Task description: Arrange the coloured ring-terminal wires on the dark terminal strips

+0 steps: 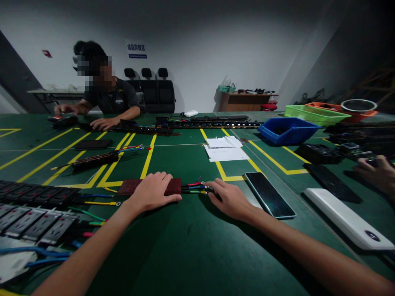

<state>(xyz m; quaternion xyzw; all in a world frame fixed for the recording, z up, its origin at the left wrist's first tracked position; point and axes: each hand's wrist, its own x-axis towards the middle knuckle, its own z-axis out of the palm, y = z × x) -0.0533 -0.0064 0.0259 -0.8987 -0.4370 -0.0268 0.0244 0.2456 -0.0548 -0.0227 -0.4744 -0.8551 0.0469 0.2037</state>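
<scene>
A dark red socket strip [129, 186] lies flat on the green table in front of me. My left hand [152, 192] rests on top of it, fingers curled over its right half. A bundle of coloured wires [194, 188] comes out of the strip's right end. My right hand [230, 199] lies just right of it, fingertips pinched on the wire ends.
A phone [269, 199] and a white power bank [348, 224] lie to the right. Black socket modules [33, 213] with loose wires fill the left. Papers [224, 149], a blue bin [288, 130] and a green tray [314, 114] sit further back. A seated person [106, 96] works across the table; another person's hand [378, 172] shows at right.
</scene>
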